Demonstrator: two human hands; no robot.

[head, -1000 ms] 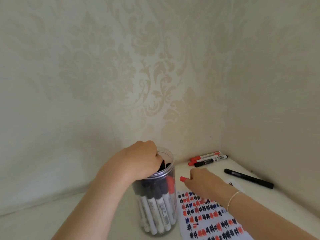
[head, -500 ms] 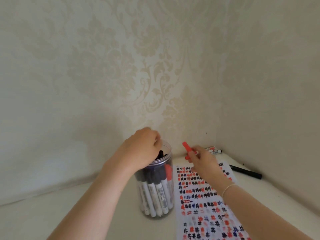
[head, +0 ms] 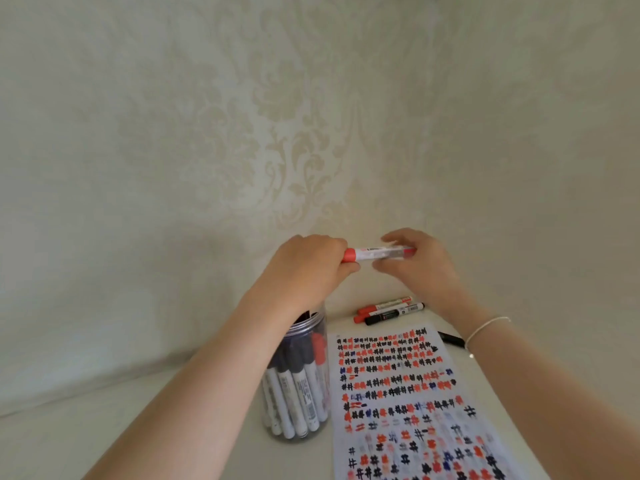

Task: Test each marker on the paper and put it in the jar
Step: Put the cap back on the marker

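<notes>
A red-capped marker [head: 377,253] lies level in the air between both hands, above the table. My left hand [head: 308,268] grips its capped end, and my right hand [head: 415,265] holds the white barrel. Below my left forearm stands a clear plastic jar [head: 298,386] holding several markers, mostly black-capped and one red. To its right lies the paper [head: 412,407], covered in red, black and blue test marks.
Two red markers [head: 382,306] and a black one [head: 394,313] lie at the far end of the paper, by the wall corner. A black pen [head: 452,339] lies partly behind my right wrist. Patterned walls close in behind and on the right.
My left hand left the jar mouth and rose to grip the red cap. My right hand lifted the red marker from beside the paper up to meet it.
</notes>
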